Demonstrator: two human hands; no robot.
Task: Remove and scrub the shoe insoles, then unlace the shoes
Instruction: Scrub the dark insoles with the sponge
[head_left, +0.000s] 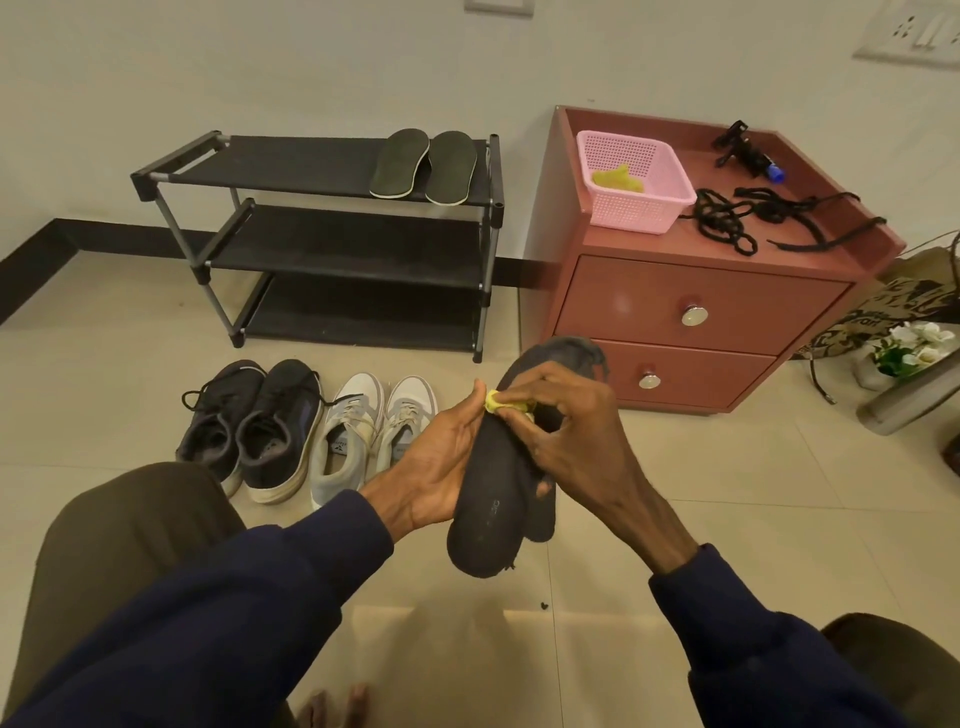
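Head view, and close in we have both hands working over the lap. Left hand (441, 462) cradles a dark insole (488, 509) from the side, thumb up along its edge, fingers hidden behind it, so how far they curl I can't tell. Right hand (571, 431) comes over the top, fingers curled, pinching a small yellow cloth (506, 406) against the insole's upper half. A second dark insole (561, 358) sits just behind the first, held in the same bundle.

On the floor beyond, dark shoes (254, 431) stand side by side, laces in, and white shoes (369, 431) just beside them, also laced.

Further back, against the wall, a black rack (322, 166) carries two more insoles (423, 163) on its top shelf, touching each other. To its right, a red cabinet (701, 301) holds a pink basket (639, 208) with something yellow inside, and loose black laces (753, 218) lying beside it.
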